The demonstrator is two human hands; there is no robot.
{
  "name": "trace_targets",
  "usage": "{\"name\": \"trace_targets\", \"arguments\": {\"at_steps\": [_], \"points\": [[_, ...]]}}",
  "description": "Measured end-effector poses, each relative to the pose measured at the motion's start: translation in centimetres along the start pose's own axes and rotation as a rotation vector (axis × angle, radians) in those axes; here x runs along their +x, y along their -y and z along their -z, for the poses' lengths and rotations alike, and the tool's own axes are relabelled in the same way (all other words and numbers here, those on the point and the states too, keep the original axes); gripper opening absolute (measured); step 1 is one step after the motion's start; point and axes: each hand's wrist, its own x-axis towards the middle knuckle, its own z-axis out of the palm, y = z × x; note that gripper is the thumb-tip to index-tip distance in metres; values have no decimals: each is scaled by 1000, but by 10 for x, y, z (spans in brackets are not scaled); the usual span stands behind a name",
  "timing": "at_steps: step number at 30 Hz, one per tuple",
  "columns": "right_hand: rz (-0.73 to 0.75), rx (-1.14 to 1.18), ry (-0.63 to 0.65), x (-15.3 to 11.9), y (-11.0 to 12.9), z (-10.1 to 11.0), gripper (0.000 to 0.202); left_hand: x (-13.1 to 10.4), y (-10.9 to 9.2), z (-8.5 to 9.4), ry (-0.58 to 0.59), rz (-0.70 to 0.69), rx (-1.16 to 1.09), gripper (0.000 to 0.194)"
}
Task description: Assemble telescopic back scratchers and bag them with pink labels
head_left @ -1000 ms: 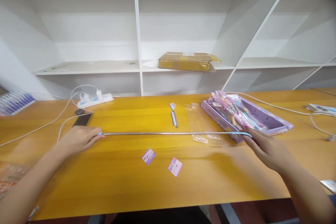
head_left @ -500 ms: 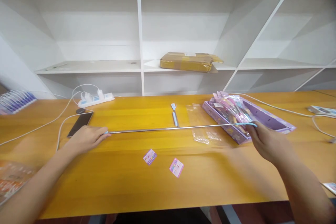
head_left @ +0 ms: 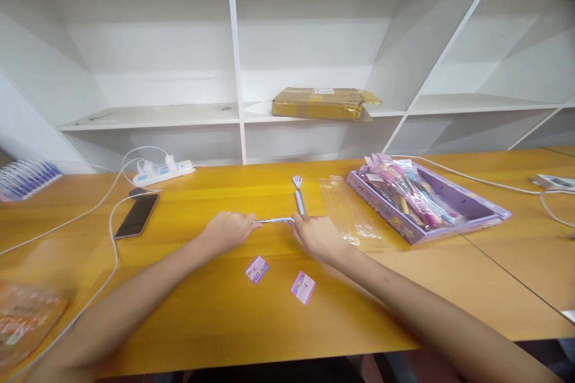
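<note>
Both hands are closed in a fingertip pinch on a slim blue-and-metal rod (head_left: 275,220), the left hand (head_left: 229,232) at its metal end and the right hand (head_left: 318,236) at its pale-blue end, over the middle of the desk (head_left: 202,323). So small a grip could slip if they pull unevenly. The right hand overlaps the foot of the back scratcher (head_left: 300,202) — contact can't be told — so a sideways swing might knock it or drag the clear plastic wrapper (head_left: 336,206).

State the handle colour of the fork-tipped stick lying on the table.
The handle is light blue; it shows best in the head view.
</note>
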Motion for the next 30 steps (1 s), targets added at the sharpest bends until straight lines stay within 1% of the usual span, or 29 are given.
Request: {"name": "trace_targets", "arguments": {"at_steps": [3,5,8,12,17,21,23,25,26,28,30], "points": [[75,24,-2,-9,-10,6,37,-14,1,-3,-2,-23,-32,55],[129,37,-6,-11,-13,9,36,-18,1,-2,-8,-45,-32,56],[191,44,-9,-9,-14,12,32,-17,0,1,-22,-73,-13,56],[269,49,-35,-9,-16,15,28,-18,1,3,-2,-91,0,51],[408,49,-45,-13,-17,15,27,-23,1,-4,-25,-141,-28,47],[445,52,-91,-15,-20,12,26,-24,8,-9,-39,-151,-22,46],[435,44,-125,-17,-30,9,28,-25,20,-9,-40,-129,-1,45],[402,25,-148,-21,-51,7,28,-30,42,-7,-44,-89,9,45],[378,17,-156,-24,-66,7,29,-34,57,-5,-48,-67,10,45],[316,20,-173,-37,-104,8,30,-49,91,-2,-78,-40,-4,46],[201,47,-201,-58,-146,10,31,-70,126,2,-114,-12,0,48]]}}
